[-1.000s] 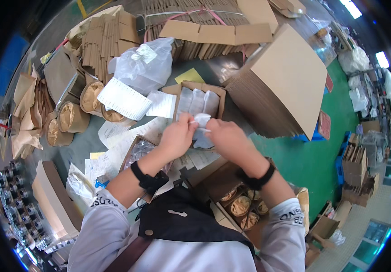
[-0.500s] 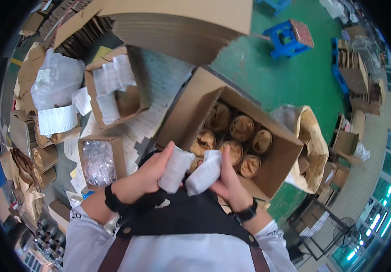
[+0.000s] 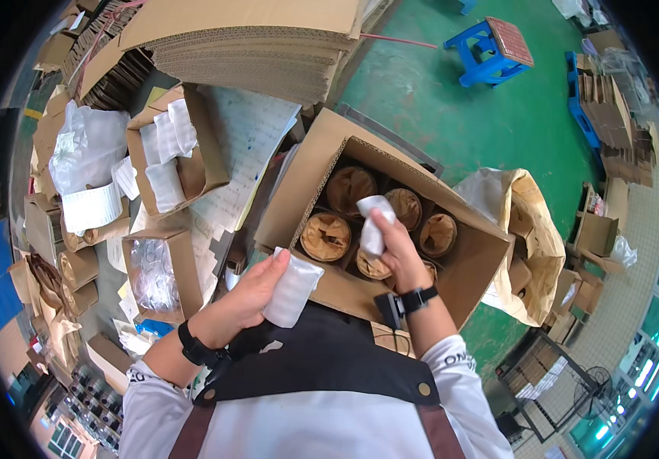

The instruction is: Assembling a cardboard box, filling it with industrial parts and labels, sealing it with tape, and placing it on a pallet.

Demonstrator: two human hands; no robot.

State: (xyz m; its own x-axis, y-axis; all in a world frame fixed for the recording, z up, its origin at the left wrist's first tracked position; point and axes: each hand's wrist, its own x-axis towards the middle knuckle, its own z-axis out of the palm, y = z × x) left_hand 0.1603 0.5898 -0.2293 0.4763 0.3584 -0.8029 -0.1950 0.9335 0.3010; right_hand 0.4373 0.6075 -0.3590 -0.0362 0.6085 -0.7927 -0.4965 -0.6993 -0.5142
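Head view, seen from above, both forearms entering from the lower edge; left hand (image 3: 249, 294) closed round a white packet (image 3: 293, 285), thumb over its upper edge, fingers wrapped beneath, packet projecting to the right of the fingertips and held in front of the dark apron; right hand (image 3: 392, 249) clenched on a second white packet (image 3: 372, 222), held upright above the fingers, over the middle of an open cardboard box (image 3: 310, 172); black wristband on each wrist; directly under and around the right fingers, round brown paper-lined pots (image 3: 326, 236) set in rows inside the box, one just left of the packet, others beyond and to the right; to the right of the right hand, past the box wall, a crumpled brown paper sack (image 3: 532, 229) with a pale lining; well to the left of the left fingers, a smaller open carton (image 3: 207, 164) filled with more white packets, and below it a carton (image 3: 180, 264) holding clear plastic bags; beyond both hands, a stack of flat corrugated sheets (image 3: 261, 46); far beyond the right fingers, a blue stool (image 3: 490, 50) on the green floor (image 3: 490, 122).
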